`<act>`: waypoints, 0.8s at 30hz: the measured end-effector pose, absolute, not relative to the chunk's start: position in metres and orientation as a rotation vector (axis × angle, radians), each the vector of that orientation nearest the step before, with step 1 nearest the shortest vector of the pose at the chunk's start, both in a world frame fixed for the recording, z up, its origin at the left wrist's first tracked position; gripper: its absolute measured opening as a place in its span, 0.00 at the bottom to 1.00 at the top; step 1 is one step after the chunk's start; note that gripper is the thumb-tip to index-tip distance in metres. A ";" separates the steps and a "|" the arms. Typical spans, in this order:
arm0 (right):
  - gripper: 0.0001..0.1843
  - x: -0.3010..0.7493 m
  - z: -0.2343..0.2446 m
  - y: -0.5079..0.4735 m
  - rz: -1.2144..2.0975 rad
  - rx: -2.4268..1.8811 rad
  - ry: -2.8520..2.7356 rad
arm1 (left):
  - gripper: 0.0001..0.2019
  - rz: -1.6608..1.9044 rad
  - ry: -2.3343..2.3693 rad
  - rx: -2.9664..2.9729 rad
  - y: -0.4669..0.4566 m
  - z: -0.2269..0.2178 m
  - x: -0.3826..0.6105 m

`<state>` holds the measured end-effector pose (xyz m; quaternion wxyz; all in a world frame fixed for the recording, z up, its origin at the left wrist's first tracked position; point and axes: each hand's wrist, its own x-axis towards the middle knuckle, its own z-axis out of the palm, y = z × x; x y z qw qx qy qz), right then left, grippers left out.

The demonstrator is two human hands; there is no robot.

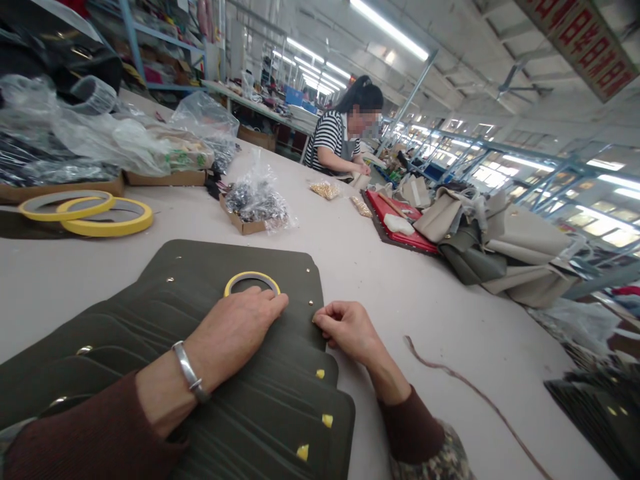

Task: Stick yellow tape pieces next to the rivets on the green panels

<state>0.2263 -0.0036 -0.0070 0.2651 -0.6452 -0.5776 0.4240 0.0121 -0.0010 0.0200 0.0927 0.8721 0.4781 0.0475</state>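
a person's right hand (350,330), its grip pinching a tiny yellowish scrap (315,319), meets the right edge of the farthest of several overlapping dark green flat panels (280,400) on a pale counter (360,267). at its 9 o'clock, the left hand (243,330) lies over a thin, round, yellow-rimmed tape roll (251,275) resting on that panel; whether that grip is closed on the roll cannot be told. small yellow tabs (327,421) mark nearer panels at the right hand's 7 o'clock. two more yellow rolls (107,229) sit at the left hand's 10; a co-worker (326,139) in a striped shirt bends at the right hand's 12.
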 end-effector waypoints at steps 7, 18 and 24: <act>0.06 0.228 -0.004 -0.004 1.071 -1.691 -1.665 | 0.08 0.202 1.414 2.568 0.000 0.018 0.011; 0.07 0.225 -0.004 -0.005 0.946 -1.709 -1.814 | 0.08 0.171 1.421 2.581 0.000 0.020 0.012; 0.11 0.228 -0.001 -0.009 0.816 -1.772 -1.801 | 0.09 0.208 1.423 2.551 -0.001 0.020 0.011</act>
